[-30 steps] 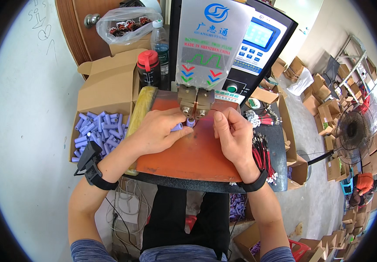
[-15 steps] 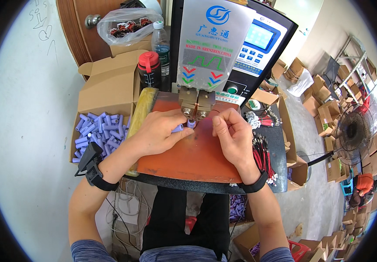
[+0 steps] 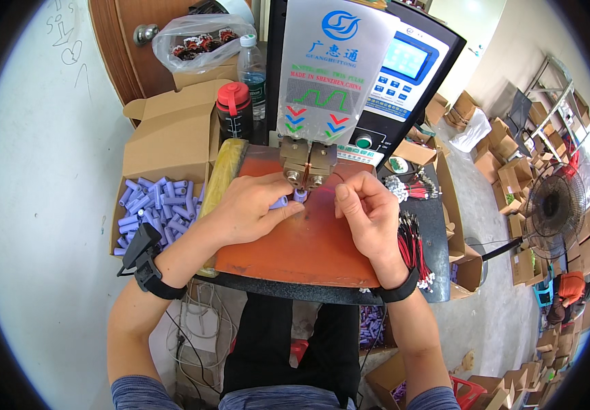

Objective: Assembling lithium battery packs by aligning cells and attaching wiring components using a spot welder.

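Note:
Under the metal electrode head (image 3: 308, 164) of a spot welder, my left hand (image 3: 248, 208) is closed around a purple cylindrical battery cell (image 3: 279, 203). A second purple cell (image 3: 300, 196) stands out past its fingertips, right below the electrode tips. To the right, my right hand (image 3: 366, 212) pinches a thin dark wire (image 3: 338, 177) that curves near the electrodes. Its far end is too small to make out. Both hands are over an orange-brown mat (image 3: 295, 256).
At left is an open cardboard box (image 3: 165, 147) of purple cells, beside a yellow wrapped roll (image 3: 224, 191). A red-capped bottle (image 3: 234, 109) and a water bottle (image 3: 251, 72) stand behind. Bundles of red and black wires (image 3: 412, 249) lie at right, near a fan (image 3: 554, 198).
My right hand has shifted very slightly to the right with the wire. My left hand and the cells have barely moved.

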The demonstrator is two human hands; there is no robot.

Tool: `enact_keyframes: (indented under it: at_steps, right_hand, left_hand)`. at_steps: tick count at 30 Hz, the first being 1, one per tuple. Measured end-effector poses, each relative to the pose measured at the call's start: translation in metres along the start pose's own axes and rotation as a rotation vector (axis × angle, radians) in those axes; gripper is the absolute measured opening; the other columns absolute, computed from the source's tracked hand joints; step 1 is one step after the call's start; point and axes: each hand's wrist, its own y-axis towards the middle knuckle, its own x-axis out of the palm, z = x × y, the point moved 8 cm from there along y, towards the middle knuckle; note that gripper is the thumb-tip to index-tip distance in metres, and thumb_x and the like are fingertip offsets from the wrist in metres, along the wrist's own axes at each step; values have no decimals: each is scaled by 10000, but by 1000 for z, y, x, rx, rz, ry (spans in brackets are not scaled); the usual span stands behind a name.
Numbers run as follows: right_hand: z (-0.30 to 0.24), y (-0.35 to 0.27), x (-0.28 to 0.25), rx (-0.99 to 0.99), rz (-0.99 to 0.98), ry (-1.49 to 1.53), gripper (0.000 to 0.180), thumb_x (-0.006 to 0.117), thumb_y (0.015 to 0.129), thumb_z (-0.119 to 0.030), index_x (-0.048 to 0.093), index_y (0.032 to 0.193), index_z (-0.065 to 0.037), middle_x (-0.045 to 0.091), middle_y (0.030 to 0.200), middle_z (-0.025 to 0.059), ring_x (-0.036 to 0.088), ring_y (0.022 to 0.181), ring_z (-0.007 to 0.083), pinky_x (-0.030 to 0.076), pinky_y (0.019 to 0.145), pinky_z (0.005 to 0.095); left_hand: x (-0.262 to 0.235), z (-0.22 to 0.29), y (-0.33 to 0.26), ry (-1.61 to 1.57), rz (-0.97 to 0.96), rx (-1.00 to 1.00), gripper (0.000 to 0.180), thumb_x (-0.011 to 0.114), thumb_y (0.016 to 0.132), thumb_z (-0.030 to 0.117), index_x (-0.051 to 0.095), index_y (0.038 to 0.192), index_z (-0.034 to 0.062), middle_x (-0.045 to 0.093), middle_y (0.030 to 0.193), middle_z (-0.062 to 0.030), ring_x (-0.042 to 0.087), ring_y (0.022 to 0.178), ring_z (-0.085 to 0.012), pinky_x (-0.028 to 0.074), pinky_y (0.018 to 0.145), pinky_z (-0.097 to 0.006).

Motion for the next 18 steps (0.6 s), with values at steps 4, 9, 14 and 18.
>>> enact_keyframes:
  at_steps: [4,9,14,18]
  right_hand:
    - [7,0,11,47,-63,0,184,615,922,-141,568,788,-24,560,641,-21,465,583,31,365,516,202]
    - [8,0,10,39,-54,-43,183,620,911,-133,569,781,-16,566,639,-6,459,580,43,363,513,215]
    - [9,0,9,33,-48,-88,189,627,899,-131,567,765,-12,573,633,17,468,578,70,370,516,238]
    - [9,-1,9,34,-45,-101,182,628,893,-125,568,762,-13,573,622,24,469,579,84,374,524,252]
  left_hand:
    - [-2,-3,-4,-14,18,11,268,610,879,286,622,1024,61,622,887,-140,607,796,-364,467,648,-442]
    - [-2,-1,-2,17,-25,-37,215,628,885,245,657,990,59,664,848,-129,644,800,-316,486,682,-385]
    - [-2,-1,-2,16,5,-7,212,631,882,243,656,993,63,657,836,-132,639,784,-321,479,664,-393]
    - [-3,1,-3,14,13,2,248,609,883,282,624,976,52,623,876,-143,608,792,-363,460,639,-435]
